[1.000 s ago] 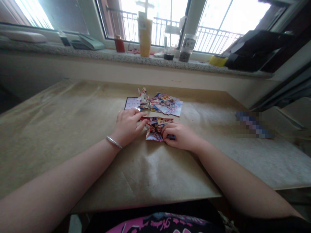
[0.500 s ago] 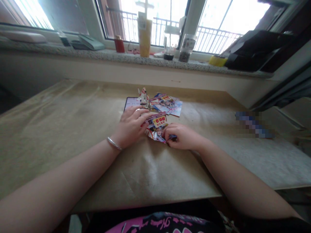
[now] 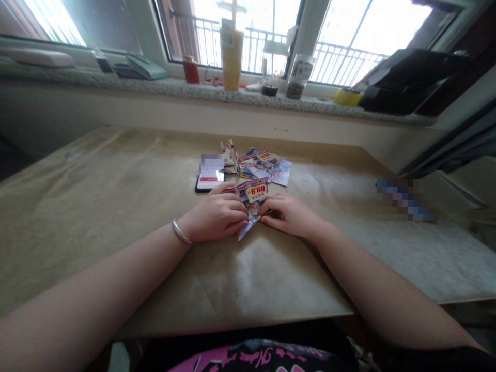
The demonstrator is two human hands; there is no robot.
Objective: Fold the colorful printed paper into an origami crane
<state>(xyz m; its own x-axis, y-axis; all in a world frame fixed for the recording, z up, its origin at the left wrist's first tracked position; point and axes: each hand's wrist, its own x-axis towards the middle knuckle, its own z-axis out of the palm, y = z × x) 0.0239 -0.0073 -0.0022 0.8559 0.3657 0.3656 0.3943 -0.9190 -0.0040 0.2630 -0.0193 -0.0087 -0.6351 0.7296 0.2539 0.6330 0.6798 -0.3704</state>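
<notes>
Between my hands, low over the table, is a piece of printed flyer paper point(image 3: 253, 195) with a yellow price label and a pointed corner toward me. My left hand point(image 3: 219, 213), a silver bangle at its wrist, is closed on the paper's left side. My right hand point(image 3: 289, 213) pinches its right edge with thumb and fingers. Just beyond my left hand lies a phone point(image 3: 211, 178) with its screen lit. Behind the paper stand a folded paper shape point(image 3: 231, 157) and several printed flyers point(image 3: 277, 168) lying in a loose pile.
A yellowish-brown cover lies over the table point(image 3: 155, 289). Toward the right sits a blurred-out dark blue item point(image 3: 405, 200). On the windowsill point(image 3: 163, 90) at the back are a tall yellow cup point(image 3: 231, 62), a red jar point(image 3: 191, 71), clear containers point(image 3: 298, 77) and a black bag point(image 3: 406, 82).
My left hand has moved toward me, off the phone, and now grips the paper. The phone's screen shows a different page. The paper's near corner has become a sharp point.
</notes>
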